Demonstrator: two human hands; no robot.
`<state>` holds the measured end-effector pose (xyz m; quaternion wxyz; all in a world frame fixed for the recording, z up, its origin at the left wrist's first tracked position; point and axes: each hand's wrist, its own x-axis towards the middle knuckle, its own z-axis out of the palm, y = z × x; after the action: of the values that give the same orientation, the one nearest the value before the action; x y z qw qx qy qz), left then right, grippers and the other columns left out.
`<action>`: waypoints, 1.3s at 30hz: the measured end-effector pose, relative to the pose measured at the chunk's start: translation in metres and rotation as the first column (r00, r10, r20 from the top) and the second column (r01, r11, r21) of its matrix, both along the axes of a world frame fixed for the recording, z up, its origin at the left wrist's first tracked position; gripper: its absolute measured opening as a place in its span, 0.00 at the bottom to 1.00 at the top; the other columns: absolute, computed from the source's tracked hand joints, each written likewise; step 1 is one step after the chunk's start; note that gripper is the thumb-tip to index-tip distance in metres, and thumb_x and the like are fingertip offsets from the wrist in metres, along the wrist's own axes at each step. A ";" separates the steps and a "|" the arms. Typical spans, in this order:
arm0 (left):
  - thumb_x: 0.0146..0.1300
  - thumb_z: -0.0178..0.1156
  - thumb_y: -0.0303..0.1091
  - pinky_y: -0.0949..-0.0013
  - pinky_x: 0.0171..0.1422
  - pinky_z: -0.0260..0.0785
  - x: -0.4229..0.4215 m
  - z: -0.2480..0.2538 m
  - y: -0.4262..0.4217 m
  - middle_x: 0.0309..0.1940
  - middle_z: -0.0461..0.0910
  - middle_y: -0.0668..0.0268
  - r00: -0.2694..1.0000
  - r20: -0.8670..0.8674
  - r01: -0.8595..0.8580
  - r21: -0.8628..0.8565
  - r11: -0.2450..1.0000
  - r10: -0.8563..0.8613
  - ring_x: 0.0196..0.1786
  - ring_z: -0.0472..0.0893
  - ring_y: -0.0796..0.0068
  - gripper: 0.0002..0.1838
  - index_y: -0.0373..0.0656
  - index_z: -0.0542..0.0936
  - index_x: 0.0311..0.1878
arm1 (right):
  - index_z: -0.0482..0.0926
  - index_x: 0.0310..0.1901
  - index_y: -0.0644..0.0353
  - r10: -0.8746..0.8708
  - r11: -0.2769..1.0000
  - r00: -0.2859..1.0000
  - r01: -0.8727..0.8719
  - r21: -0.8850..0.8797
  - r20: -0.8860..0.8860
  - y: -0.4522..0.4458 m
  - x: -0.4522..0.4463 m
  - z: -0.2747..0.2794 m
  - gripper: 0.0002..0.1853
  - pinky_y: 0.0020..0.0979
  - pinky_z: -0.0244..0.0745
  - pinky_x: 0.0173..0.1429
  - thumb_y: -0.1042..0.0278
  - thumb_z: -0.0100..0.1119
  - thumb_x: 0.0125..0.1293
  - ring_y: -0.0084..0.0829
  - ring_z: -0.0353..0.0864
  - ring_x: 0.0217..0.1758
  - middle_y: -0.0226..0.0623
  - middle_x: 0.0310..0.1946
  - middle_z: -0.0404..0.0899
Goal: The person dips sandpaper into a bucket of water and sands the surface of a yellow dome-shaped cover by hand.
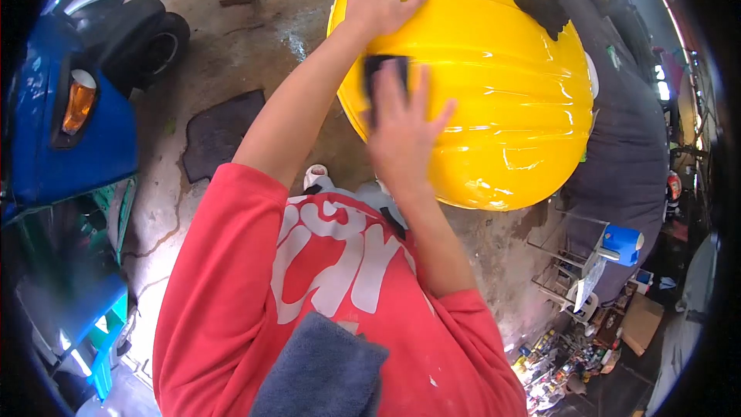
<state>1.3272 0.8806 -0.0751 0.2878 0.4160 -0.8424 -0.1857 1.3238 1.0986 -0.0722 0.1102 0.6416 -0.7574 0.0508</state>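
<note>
A large glossy yellow panel (494, 100), curved and ridged like a car's bonnet, fills the upper middle of the view. My left hand (380, 1) lies on its upper left part with fingers spread, holding nothing. Lower down, at the near left edge, my right hand (405, 127) is over a black cloth or pad (384, 69), pressed against the yellow surface. That hand is smeared by motion, and the pad's exact kind is unclear. Another dark cloth (540, 6) rests crumpled on the panel's far right. A dark grey towel (320, 371) hangs at my chest.
Left stands a blue vehicle (77, 139) with an orange lamp and a black tyre (166, 46). A dark mat (220, 135) lies on the concrete. Right are a dark-covered bulk (629, 131), a metal rack (567, 255), a blue container (622, 244) and cluttered bottles (548, 371).
</note>
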 end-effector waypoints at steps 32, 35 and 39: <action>0.74 0.52 0.54 0.55 0.84 0.46 0.010 -0.033 -0.030 0.80 0.58 0.61 0.997 -0.042 0.052 -0.108 0.993 -0.057 0.81 0.55 0.52 0.27 0.64 0.71 0.74 | 0.68 0.73 0.42 -0.473 0.857 0.860 0.499 -0.129 0.189 0.043 -0.303 0.055 0.25 0.76 0.29 0.76 0.48 0.40 0.79 0.49 0.48 0.84 0.29 0.74 0.68; 0.74 0.52 0.53 0.56 0.84 0.45 0.013 -0.026 -0.025 0.80 0.57 0.60 0.998 -0.040 0.041 -0.053 0.998 -0.044 0.82 0.55 0.52 0.28 0.61 0.70 0.75 | 0.69 0.72 0.44 -0.622 0.749 0.738 0.658 -0.076 0.262 0.047 -0.390 0.074 0.25 0.76 0.31 0.76 0.48 0.38 0.80 0.49 0.49 0.83 0.33 0.73 0.70; 0.75 0.52 0.53 0.56 0.84 0.46 0.019 -0.026 -0.027 0.81 0.54 0.55 0.996 -0.092 0.012 0.066 0.998 -0.005 0.82 0.55 0.52 0.29 0.57 0.70 0.75 | 0.67 0.73 0.48 -0.495 0.846 0.853 0.516 -0.133 0.164 0.041 -0.338 0.054 0.27 0.75 0.31 0.76 0.48 0.41 0.79 0.49 0.50 0.83 0.36 0.72 0.70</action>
<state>1.3462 0.8536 -0.1008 0.3115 0.4127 -0.8233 -0.2339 0.9855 1.1396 -0.0180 0.1274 0.4028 -0.8977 0.1247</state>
